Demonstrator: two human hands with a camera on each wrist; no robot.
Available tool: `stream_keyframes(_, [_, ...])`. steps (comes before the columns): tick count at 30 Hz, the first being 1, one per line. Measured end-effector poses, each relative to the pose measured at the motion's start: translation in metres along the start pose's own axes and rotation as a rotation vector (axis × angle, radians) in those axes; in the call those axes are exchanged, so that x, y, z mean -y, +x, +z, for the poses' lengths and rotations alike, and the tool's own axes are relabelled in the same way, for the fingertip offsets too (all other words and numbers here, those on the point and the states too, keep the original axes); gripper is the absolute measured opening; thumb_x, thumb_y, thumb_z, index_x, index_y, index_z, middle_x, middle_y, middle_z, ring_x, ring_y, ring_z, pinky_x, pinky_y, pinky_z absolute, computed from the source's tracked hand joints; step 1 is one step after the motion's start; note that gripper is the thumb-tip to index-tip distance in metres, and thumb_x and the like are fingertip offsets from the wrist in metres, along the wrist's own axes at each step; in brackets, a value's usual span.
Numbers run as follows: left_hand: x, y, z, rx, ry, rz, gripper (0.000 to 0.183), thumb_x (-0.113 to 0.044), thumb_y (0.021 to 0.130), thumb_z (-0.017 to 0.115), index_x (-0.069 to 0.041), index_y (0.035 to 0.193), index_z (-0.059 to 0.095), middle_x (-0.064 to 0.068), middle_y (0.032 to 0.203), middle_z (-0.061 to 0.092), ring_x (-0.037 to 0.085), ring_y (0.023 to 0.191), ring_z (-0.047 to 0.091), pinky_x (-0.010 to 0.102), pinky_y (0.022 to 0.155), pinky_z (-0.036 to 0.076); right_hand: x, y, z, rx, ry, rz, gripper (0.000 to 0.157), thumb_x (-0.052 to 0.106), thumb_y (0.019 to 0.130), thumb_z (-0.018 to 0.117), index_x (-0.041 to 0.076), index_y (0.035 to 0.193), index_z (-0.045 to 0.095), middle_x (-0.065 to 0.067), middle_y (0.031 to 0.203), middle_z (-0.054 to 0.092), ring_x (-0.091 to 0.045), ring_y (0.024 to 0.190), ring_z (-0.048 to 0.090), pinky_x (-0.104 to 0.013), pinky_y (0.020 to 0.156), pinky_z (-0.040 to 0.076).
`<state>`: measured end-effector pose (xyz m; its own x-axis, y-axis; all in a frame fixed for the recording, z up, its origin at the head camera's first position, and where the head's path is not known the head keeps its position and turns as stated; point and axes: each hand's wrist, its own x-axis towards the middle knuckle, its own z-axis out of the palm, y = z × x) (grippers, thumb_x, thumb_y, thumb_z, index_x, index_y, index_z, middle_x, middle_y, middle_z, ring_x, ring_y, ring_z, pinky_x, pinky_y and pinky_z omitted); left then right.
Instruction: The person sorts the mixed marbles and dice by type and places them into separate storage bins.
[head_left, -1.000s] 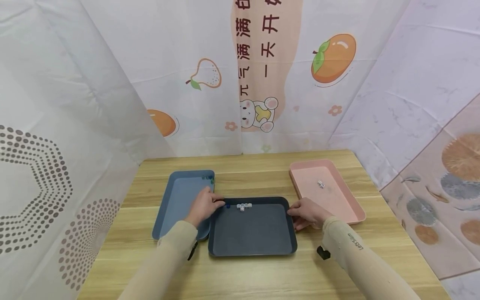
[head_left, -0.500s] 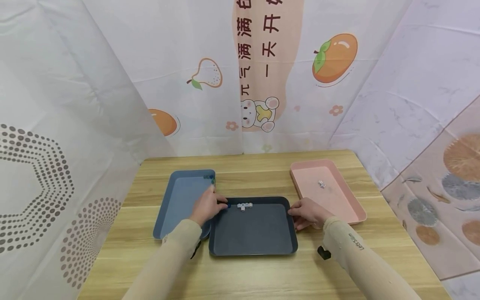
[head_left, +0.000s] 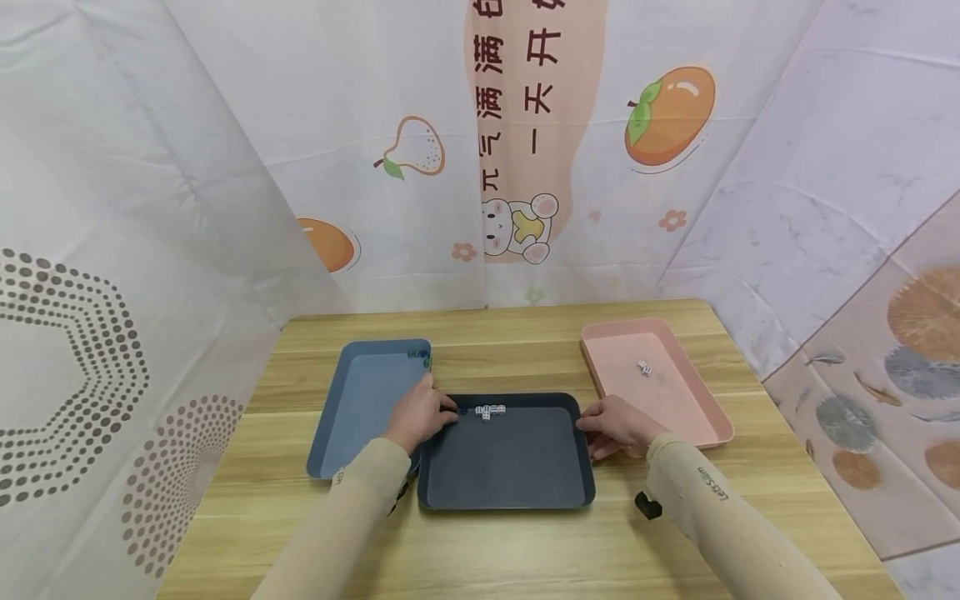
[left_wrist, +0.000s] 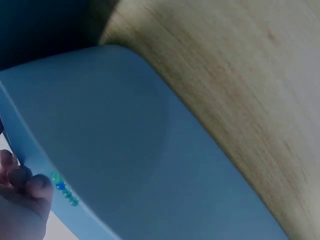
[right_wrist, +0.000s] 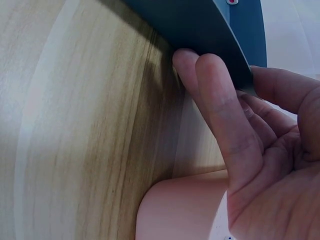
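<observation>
My right hand (head_left: 617,427) grips the right rim of a dark blue-grey tray (head_left: 510,475); in the right wrist view the thumb (right_wrist: 285,87) is on one side of the wall and the fingers (right_wrist: 217,85) on the other. My left hand (head_left: 420,414) reaches over that tray's left rim, thumb and forefinger apart. Just beyond these fingertips lies a small blue marble (head_left: 462,411). To its right, several white dice (head_left: 491,410) sit together near the far wall. In the left wrist view only part of the left hand (left_wrist: 25,200) shows, at the lower left.
A blue tray (head_left: 352,400) stands left, partly under the left forearm, with several green and blue marbles (head_left: 420,356) in its far right corner. A pink tray (head_left: 667,408) stands right with several white dice (head_left: 644,367). All rest on a wooden table (head_left: 510,550).
My left hand has shifted right, further over the dark tray's rim, and the blue marble lies slightly further right. My right hand keeps its place on the rim.
</observation>
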<state>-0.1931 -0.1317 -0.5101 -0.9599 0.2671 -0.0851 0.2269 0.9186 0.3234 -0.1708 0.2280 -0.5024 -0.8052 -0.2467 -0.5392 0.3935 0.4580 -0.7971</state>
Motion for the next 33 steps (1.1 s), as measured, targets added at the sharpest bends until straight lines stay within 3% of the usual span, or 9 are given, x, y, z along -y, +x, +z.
stream_keyframes(9, [-0.0046, 0.0037, 0.003, -0.084, 0.163, 0.095, 0.009, -0.029, 0.092, 0.079, -0.024, 0.098, 0.083, 0.001, 0.091, 0.035, 0.021, 0.083, 0.032, 0.037, 0.072, 0.027, 0.0018, -0.0027, 0.0009, 0.0, -0.006, -0.006, 0.021, 0.01, 0.101, 0.064, -0.008, 0.11, 0.072, -0.014, 0.081, 0.072, -0.019, 0.06, 0.071, -0.031, 0.056, 0.061])
stream_keyframes(15, [-0.0054, 0.0065, 0.0054, -0.098, 0.198, 0.162, 0.012, -0.029, 0.093, 0.078, -0.026, 0.104, 0.083, 0.001, 0.09, 0.033, 0.02, 0.083, 0.031, 0.035, 0.072, 0.025, 0.0009, -0.0013, 0.0003, 0.01, -0.002, -0.009, 0.021, 0.009, 0.101, 0.063, -0.008, 0.109, 0.072, -0.015, 0.08, 0.073, -0.018, 0.06, 0.071, -0.031, 0.056, 0.061])
stream_keyframes(21, [-0.004, 0.0078, 0.0075, -0.059, 0.188, 0.146, 0.012, -0.025, 0.093, 0.079, -0.024, 0.103, 0.084, 0.0, 0.087, 0.032, 0.02, 0.083, 0.03, 0.036, 0.073, 0.022, 0.0001, 0.0, 0.0005, -0.001, 0.008, 0.006, 0.018, 0.008, 0.1, 0.063, -0.006, 0.106, 0.073, -0.015, 0.079, 0.072, -0.019, 0.06, 0.071, -0.031, 0.056, 0.061])
stream_keyframes(33, [0.0003, 0.0073, 0.0078, -0.064, 0.145, 0.139, 0.007, -0.023, 0.093, 0.078, -0.022, 0.098, 0.083, 0.002, 0.09, 0.033, 0.021, 0.085, 0.03, 0.036, 0.072, 0.025, -0.0002, 0.0002, -0.0003, -0.008, 0.005, 0.005, 0.018, 0.008, 0.101, 0.062, -0.006, 0.105, 0.072, -0.014, 0.08, 0.072, -0.018, 0.061, 0.071, -0.03, 0.056, 0.061])
